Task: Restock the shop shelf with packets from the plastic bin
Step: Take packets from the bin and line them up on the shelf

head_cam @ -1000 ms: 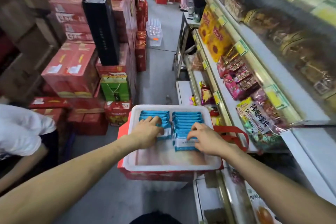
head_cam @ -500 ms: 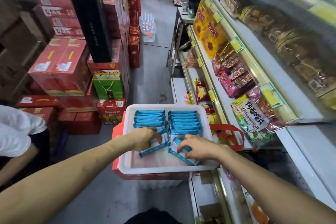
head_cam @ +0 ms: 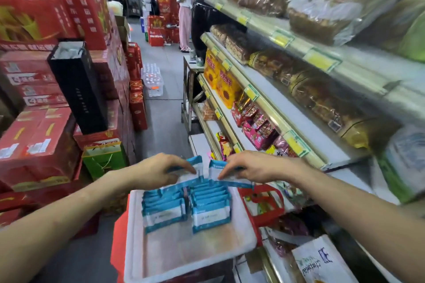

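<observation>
Shelves (head_cam: 310,135) of bagged snacks run along the right, and red boxes (head_cam: 39,140) are stacked on the left. Between them, low in view, a white bin (head_cam: 190,271) holds two rows of blue packets (head_cam: 207,209) standing on edge at its far end. Above that end, the left hand (head_cam: 158,170) pinches a raised packet (head_cam: 194,163) with curled fingers. The right hand (head_cam: 250,165) pinches a second packet (head_cam: 215,167) just beside it.

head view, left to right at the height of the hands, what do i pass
red cartons → green gift bag → left grip → blue packets both grips pinch → right grip → yellow price tag
</observation>
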`<state>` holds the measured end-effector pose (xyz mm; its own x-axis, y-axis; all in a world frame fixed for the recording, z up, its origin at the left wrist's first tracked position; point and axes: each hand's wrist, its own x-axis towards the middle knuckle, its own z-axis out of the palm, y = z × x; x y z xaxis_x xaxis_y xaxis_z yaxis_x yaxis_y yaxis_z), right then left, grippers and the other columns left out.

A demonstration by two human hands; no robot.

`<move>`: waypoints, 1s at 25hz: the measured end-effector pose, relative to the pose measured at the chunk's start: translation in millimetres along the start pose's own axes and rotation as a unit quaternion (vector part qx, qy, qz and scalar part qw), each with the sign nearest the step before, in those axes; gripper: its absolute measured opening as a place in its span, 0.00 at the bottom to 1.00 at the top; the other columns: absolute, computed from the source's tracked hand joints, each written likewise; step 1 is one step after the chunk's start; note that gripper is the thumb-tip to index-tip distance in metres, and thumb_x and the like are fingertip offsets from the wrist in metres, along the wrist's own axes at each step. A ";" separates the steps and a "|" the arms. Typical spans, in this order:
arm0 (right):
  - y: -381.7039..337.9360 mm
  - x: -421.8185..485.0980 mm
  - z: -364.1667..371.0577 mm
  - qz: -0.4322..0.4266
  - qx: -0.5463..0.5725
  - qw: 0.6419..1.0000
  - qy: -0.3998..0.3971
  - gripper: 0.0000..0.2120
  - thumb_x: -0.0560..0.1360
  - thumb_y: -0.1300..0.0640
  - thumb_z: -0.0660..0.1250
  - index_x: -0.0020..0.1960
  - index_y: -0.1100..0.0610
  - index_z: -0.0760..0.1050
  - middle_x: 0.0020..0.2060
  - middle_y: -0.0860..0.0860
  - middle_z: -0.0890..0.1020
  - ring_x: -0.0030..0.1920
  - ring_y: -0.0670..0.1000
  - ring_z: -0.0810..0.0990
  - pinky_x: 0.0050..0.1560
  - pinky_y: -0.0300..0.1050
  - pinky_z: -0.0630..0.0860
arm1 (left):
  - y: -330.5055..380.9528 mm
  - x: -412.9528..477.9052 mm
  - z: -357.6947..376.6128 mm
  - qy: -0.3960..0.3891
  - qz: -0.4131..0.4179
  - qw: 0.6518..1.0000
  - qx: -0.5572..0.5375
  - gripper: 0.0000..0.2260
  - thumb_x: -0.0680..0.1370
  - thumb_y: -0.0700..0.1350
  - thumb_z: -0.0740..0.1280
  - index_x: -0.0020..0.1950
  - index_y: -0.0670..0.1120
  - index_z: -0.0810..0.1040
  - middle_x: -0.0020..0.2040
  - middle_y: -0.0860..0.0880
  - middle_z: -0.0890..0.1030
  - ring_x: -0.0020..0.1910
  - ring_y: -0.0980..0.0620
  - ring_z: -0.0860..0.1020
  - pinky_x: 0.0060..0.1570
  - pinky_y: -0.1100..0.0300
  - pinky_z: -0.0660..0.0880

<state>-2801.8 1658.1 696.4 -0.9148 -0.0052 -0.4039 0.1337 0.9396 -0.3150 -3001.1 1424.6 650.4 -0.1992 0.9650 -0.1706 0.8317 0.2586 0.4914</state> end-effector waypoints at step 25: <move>11.2 -604.5 -128.0 0.383 -0.022 0.850 0.362 0.22 0.77 0.58 0.73 0.60 0.31 0.80 0.58 0.35 0.79 0.59 0.42 0.78 0.66 0.50 0.74 | 568.7 191.6 -146.3 -0.009 0.559 0.828 0.038 0.16 0.82 0.47 0.69 0.65 0.66 0.80 0.62 0.66 0.78 0.58 0.67 0.78 0.52 0.72 0.73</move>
<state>-2296.0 1715.6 1047.0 -0.5627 0.8103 0.1636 0.7956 0.5846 -0.1589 -2642.1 1763.0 1022.1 0.7247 0.5983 0.3418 0.5214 -0.8005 0.2956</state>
